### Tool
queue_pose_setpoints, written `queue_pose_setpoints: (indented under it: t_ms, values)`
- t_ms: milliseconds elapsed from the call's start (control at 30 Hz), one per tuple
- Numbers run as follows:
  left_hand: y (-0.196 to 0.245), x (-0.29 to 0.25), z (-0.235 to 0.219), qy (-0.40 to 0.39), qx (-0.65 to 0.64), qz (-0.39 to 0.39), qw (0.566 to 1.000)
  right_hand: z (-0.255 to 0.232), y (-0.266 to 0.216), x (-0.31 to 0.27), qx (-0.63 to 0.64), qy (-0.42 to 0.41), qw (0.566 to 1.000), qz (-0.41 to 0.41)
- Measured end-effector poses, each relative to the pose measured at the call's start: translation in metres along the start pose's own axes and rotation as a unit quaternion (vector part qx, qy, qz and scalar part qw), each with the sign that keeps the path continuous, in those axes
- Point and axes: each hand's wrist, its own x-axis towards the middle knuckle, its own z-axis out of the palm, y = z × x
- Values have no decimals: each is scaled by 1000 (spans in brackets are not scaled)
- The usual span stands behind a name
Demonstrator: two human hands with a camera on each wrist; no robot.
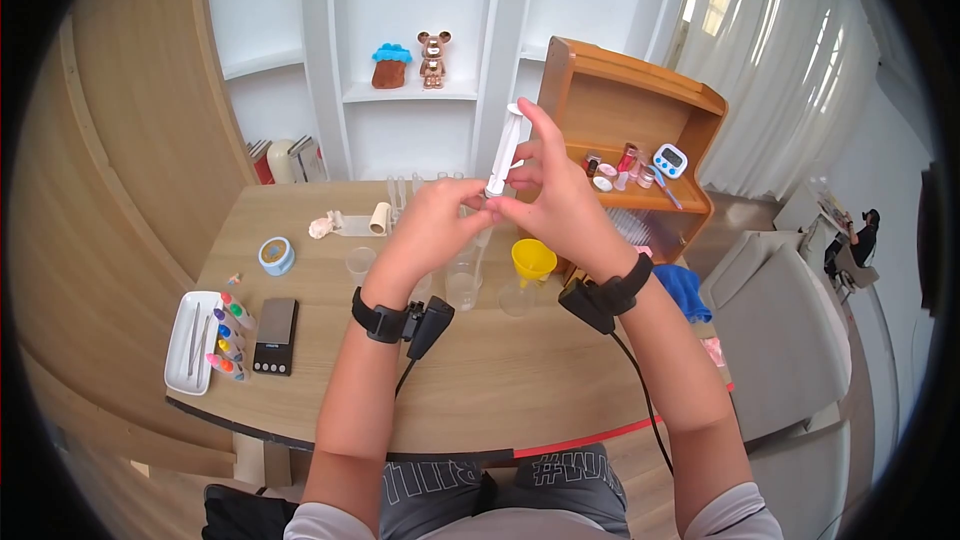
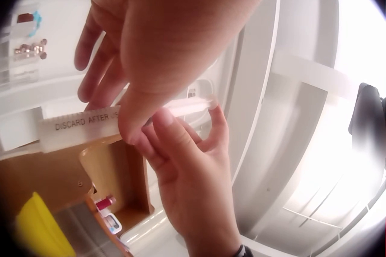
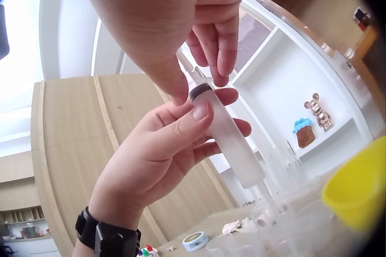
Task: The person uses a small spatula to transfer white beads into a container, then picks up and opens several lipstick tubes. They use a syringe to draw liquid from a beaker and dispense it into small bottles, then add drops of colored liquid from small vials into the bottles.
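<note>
Above the back of the table, both hands hold a large clear plastic syringe (image 3: 232, 142). My left hand (image 1: 430, 225) grips the barrel just below its flange, thumb on one side and fingers on the other. Its nozzle points down over clear plastic ware in the right wrist view. My right hand (image 1: 555, 195) holds the upper end, with the index fingertip on the end of the drawn-out white plunger (image 1: 506, 145) and the thumb close to the flange. A dark rubber stopper (image 3: 201, 90) shows near the barrel's top. Printed letters mark the barrel (image 2: 78, 127).
Below the hands are clear cups (image 1: 461, 290) and a yellow funnel (image 1: 533, 258). To the left lie a black scale (image 1: 276, 335), a white tray (image 1: 180, 380), several coloured tubes (image 1: 228, 333) and a round blue tin (image 1: 277, 256). A wooden cabinet (image 1: 640, 90) stands right, holding a timer (image 1: 670, 160).
</note>
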Motion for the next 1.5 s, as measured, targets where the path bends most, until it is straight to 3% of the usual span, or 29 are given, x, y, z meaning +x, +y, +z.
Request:
queue_pose_setpoints:
  t_ms: [333, 533, 733, 1100, 1233, 1500]
  values:
    - [7, 0, 0, 8, 27, -8, 1000, 3, 1, -1, 34, 42, 998, -27]
    - [2, -11, 8, 12, -41, -18, 999, 4, 5, -10, 40, 41, 998, -36]
    - [-14, -39, 29, 106, -24, -1, 994, 10, -3, -24, 38, 13, 998, -44]
    - [-34, -47, 45, 184, 17, 105, 977, 6, -8, -30, 10, 25, 998, -52]
    - [-22, -42, 40, 166, 13, 92, 982, 0, -7, -27, 17, 49, 997, -65]
    - [23, -7, 28, 153, 28, 184, 970, -39, -23, -21, 31, 126, 984, -120]
